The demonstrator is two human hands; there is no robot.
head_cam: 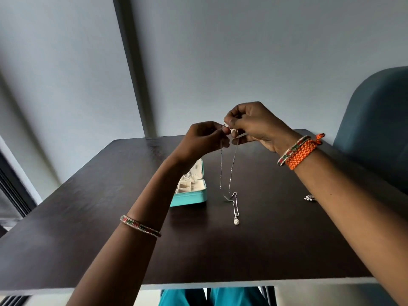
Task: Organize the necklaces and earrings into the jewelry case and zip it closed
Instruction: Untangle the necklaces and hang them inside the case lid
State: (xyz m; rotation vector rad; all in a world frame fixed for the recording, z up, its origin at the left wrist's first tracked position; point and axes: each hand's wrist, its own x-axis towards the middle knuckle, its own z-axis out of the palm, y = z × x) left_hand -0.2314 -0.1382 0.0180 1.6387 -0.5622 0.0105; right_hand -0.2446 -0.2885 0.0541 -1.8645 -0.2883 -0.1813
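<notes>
A thin silver chain necklace [221, 171] hangs in a long loop above the table, its lower end near the tabletop. My left hand [204, 138] and my right hand [254, 124] both pinch its top ends close together, raised over the middle of the table. A second silver necklace with an oval pendant [235, 214] lies flat on the table under them. The teal jewelry case [194, 196] stands open left of centre, partly hidden behind my left forearm, with cream compartments inside. A small silver earring piece [309, 198] lies at the right, beside my right forearm.
The dark wooden table [88, 217] has its front edge close to me and its far edge near a grey wall. A blue-grey chair back [375, 129] stands at the right. Both wrists wear bangles, and the right wrist also has an orange woven band.
</notes>
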